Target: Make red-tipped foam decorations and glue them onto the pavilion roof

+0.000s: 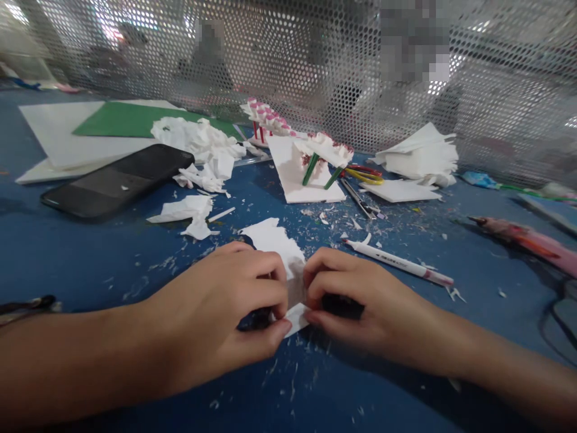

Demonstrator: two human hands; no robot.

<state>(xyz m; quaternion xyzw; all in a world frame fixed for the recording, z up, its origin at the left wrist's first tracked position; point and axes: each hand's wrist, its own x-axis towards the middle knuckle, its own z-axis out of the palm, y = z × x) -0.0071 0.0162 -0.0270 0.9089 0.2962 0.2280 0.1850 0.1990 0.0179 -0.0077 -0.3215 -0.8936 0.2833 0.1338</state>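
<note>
Between my two hands lies a small piece of white paper (pixel 276 242) with a torn, uneven far edge. Its near end is folded up toward me. My left hand (pixel 238 300) pinches the fold from the left, thumb in front and fingers curled behind. From the right, my right hand (pixel 349 294) grips the same fold between thumb and fingertips. Part of the paper is hidden by my fingers. A white marker (pixel 399 260) with a reddish end lies just beyond my right hand. Crumpled white scraps (pixel 192 213) rest beyond my left hand.
A black phone (pixel 119 180), green sheet (pixel 117 120) and crumpled paper (pixel 198 138) lie left. Paper models on green (pixel 311 168) and red supports (pixel 261 131) stand ahead. Scissors (pixel 360 174), a paper stack (pixel 419 153) and a pink tool (pixel 527 240) are right. Perforated metal mesh (pixel 288 54) stands behind.
</note>
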